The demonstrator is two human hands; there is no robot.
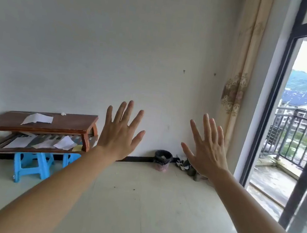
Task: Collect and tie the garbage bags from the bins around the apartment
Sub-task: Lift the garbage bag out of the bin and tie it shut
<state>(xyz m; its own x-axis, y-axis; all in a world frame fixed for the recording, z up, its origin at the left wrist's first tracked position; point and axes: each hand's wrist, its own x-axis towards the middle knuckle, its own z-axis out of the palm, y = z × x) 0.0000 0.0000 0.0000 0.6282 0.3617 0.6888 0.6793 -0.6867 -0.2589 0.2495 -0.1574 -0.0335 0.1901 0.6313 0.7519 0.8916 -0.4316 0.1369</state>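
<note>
A small pink mesh bin (162,165) stands on the floor against the far wall, lined with a black garbage bag (163,155) that folds over its rim; some pale rubbish shows inside. My left hand (120,131) is raised in front of me with fingers spread, empty, to the left of the bin in the picture. My right hand (207,148) is raised the same way, fingers apart, empty, to the right of the bin. Both hands are far from the bin, well short of the wall.
A low wooden table (37,124) with loose papers stands at the left wall, blue plastic stools (30,165) in front of it. Shoes (185,164) lie right of the bin. A curtain (238,78) and an open balcony door (285,105) are at the right. Pale tiled floor (138,201) stretches ahead.
</note>
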